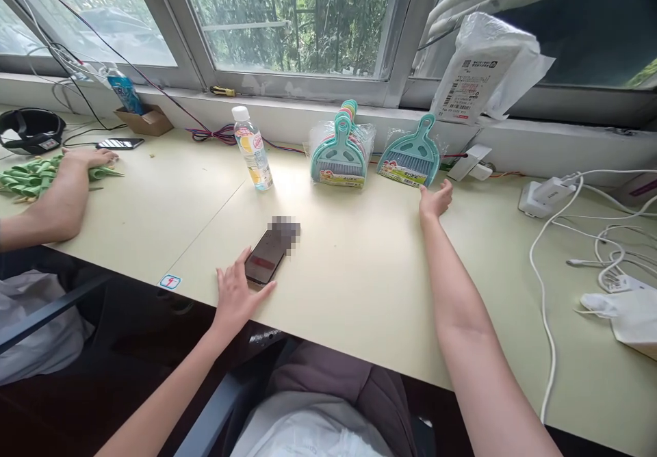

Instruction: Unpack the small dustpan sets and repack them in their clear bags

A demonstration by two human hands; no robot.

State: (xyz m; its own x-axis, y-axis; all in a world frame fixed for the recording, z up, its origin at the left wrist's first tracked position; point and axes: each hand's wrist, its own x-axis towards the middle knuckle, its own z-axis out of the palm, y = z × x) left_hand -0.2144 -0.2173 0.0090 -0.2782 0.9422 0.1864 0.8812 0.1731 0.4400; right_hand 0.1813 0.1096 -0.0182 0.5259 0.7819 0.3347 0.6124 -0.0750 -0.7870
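My left hand [239,291] lies on the table with its fingers spread, open around the near end of a dark smartphone [263,255]. The phone lies flat, its far end pixelated. My right hand [436,202] reaches to the lower right corner of a teal mini dustpan and brush set [410,152] in clear wrapping. Its thumb is at the pack's bottom edge and the fingers are apart from the thumb, partly curled. That set leans against the wall below the window. Left of it stands a stack of similar dustpan and brush sets [341,149], the front one teal.
A drink bottle [252,149] stands left of the stack. At right are a power strip [547,196], white cables [549,327] and a tissue pack [636,320]. A wrapped parcel [477,67] rests by the window. Another person's arm [66,193] lies over green items [31,180] at left.
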